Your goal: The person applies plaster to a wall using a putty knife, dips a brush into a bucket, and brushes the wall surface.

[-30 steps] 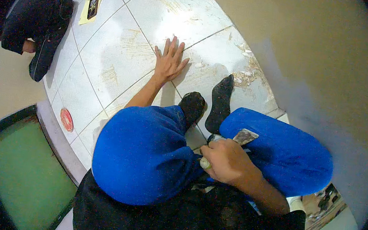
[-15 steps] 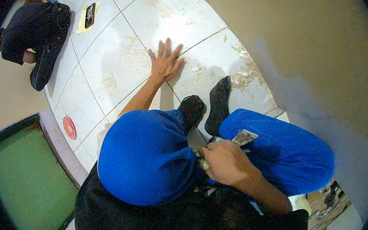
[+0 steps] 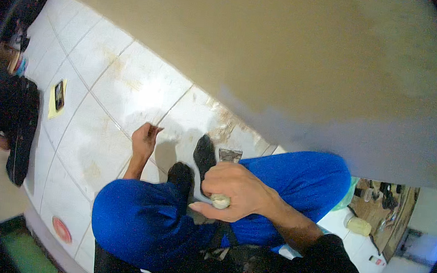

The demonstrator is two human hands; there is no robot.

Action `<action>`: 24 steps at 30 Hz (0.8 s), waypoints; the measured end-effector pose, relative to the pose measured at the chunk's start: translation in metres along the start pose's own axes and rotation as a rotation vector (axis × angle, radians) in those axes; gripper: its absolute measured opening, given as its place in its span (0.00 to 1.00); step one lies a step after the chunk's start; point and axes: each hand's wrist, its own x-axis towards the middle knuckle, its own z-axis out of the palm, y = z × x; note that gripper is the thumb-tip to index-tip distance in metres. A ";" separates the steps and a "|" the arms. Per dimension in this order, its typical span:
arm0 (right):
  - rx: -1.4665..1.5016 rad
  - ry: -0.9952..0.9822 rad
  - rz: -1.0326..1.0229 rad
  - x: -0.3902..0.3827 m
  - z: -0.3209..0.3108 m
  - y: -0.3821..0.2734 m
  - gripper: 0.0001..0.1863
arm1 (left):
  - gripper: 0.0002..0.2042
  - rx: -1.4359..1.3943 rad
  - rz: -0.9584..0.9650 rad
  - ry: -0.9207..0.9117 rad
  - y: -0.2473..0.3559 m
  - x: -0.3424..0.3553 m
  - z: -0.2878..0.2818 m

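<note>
In front of my lap, my right hand (image 3: 239, 190) is wrapped round the handle of a putty knife (image 3: 230, 155). Its flat, dirty metal blade points away from me, and the pale handle end shows below my fingers. My left hand (image 3: 145, 139) is over the white tiled floor (image 3: 78, 141), beyond my left knee. The fingers of that hand are curled together, and whether anything is between them cannot be made out. Brownish scrapings (image 3: 223, 126) lie on the tiles along the wall, just past my black-socked foot (image 3: 204, 157).
A tan wall (image 3: 268, 52) borders the floor ahead and right. On the left are a phone (image 3: 59, 95) on yellow paper, a round red piece (image 3: 61, 230) and a person in dark clothes (image 3: 12, 116). A wooden board (image 3: 406, 212) with small items stands at right.
My left hand has gone from spread flat on the tiles to curled fingers. The putty knife in my right hand has turned to point forward. My view has swung to the right.
</note>
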 end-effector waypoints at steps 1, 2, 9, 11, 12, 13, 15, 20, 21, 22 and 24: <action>-0.035 0.022 -0.013 0.001 -0.013 -0.004 0.17 | 0.10 -0.026 -0.129 -0.076 0.015 0.012 -0.012; -0.005 0.108 -0.052 0.003 -0.025 -0.013 0.17 | 0.12 0.002 -0.088 -0.060 0.027 0.021 -0.025; 0.107 0.697 -0.373 0.005 -0.120 -0.094 0.20 | 0.16 0.194 0.270 -0.270 0.153 0.140 -0.114; 0.080 0.746 -0.460 0.005 -0.146 -0.126 0.25 | 0.11 -0.035 0.489 -0.281 0.218 0.164 -0.134; 0.052 0.747 -0.507 0.007 -0.158 -0.141 0.27 | 0.10 -0.032 0.542 -0.341 0.246 0.174 -0.140; 0.029 0.745 -0.515 0.011 -0.169 -0.154 0.27 | 0.13 -0.035 0.595 -0.398 0.272 0.181 -0.144; -0.093 0.556 -0.601 0.021 -0.186 -0.175 0.23 | 0.21 -0.002 0.952 -0.198 0.323 0.191 -0.139; -0.115 0.595 -0.610 0.052 -0.198 -0.187 0.22 | 0.40 -0.249 1.109 0.049 0.425 0.163 -0.111; -0.118 0.601 -0.589 0.054 -0.198 -0.191 0.22 | 0.40 -0.317 1.102 0.053 0.437 0.153 -0.103; -0.111 0.607 -0.568 0.058 -0.200 -0.193 0.23 | 0.40 -0.329 1.090 0.069 0.447 0.148 -0.094; -0.119 0.576 -0.532 0.057 -0.204 -0.201 0.23 | 0.42 -0.458 0.995 0.172 0.462 0.146 -0.068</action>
